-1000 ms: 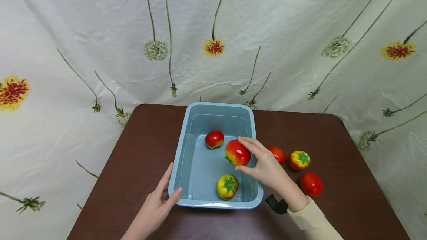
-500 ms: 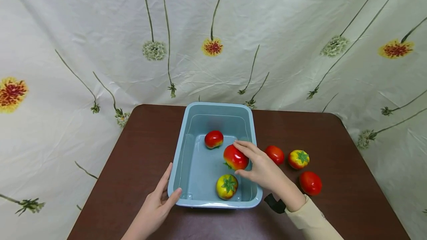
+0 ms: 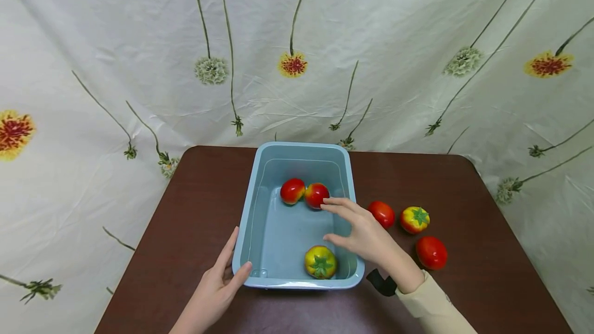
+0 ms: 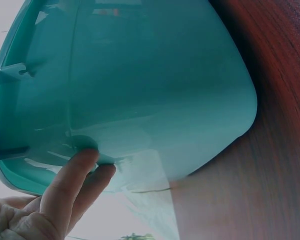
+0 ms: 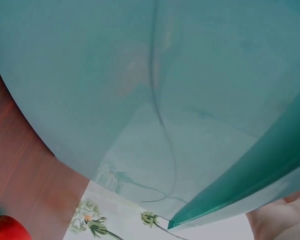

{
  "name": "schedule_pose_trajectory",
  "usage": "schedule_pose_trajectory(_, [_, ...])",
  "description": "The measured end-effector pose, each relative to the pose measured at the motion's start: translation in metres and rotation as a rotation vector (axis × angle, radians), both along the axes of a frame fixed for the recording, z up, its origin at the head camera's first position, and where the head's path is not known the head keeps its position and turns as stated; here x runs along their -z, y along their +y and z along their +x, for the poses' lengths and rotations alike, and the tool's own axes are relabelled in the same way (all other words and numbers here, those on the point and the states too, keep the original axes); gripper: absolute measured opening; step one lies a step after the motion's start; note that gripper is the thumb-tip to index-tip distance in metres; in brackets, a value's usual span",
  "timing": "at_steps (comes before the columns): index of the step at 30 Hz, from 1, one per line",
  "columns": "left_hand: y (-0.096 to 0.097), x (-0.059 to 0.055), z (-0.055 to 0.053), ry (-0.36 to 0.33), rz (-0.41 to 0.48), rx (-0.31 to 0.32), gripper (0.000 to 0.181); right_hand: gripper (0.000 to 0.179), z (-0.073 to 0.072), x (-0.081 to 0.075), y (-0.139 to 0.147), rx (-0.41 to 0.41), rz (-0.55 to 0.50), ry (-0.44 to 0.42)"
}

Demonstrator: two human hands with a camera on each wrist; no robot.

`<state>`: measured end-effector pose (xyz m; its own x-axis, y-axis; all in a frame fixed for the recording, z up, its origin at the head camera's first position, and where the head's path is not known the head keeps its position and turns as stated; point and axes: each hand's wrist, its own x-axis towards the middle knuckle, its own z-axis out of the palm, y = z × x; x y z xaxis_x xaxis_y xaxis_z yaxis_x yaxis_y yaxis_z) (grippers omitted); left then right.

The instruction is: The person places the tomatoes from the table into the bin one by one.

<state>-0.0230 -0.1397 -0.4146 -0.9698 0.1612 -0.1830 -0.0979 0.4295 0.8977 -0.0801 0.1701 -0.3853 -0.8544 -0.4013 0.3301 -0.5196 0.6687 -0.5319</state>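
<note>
A blue plastic basin stands on the table with several tomatoes inside. Two red ones, a left tomato and a right tomato, lie side by side towards its back. A yellow-green tomato sits near the front with its leafy top showing. My left hand grips the basin's front-left corner, thumb over the rim; in the left wrist view its fingers touch the outer wall. Over the right side of the basin, my right hand is spread with nothing in its grasp, fingertips close to the right red tomato.
On the table, right of the basin, lie a red tomato, a yellow-red tomato and another red tomato. A flowered cloth hangs behind the table.
My right hand has lowered the tomato and let go of it. It now lies beside the other red tomato, and the yellow-green tomato has shifted and turned slightly. My left hand stays put.
</note>
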Motion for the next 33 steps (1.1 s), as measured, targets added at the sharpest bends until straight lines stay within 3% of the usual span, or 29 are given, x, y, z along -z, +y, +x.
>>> schedule_pose_trajectory(7, [0.001, -0.001, 0.0, 0.002, -0.002, -0.001, 0.076, 0.055, 0.001, -0.002, 0.004, 0.015, -0.101, 0.029])
schedule_pose_trajectory(19, [0.0, -0.002, -0.001, -0.004, -0.01, 0.001, 0.077, 0.046, 0.007, -0.001, 0.032, 0.201, -0.285, -0.015])
schedule_pose_trajectory(27, [-0.001, 0.0, -0.002, 0.003, 0.0, 0.009, 0.076, 0.043, 0.018, 0.011, 0.06, 0.322, -0.367, -0.082])
schedule_pose_trajectory(33, [-0.001, 0.001, -0.001, 0.01, 0.008, 0.01, 0.076, 0.04, 0.027, 0.026, 0.081, 0.381, -0.383, -0.067])
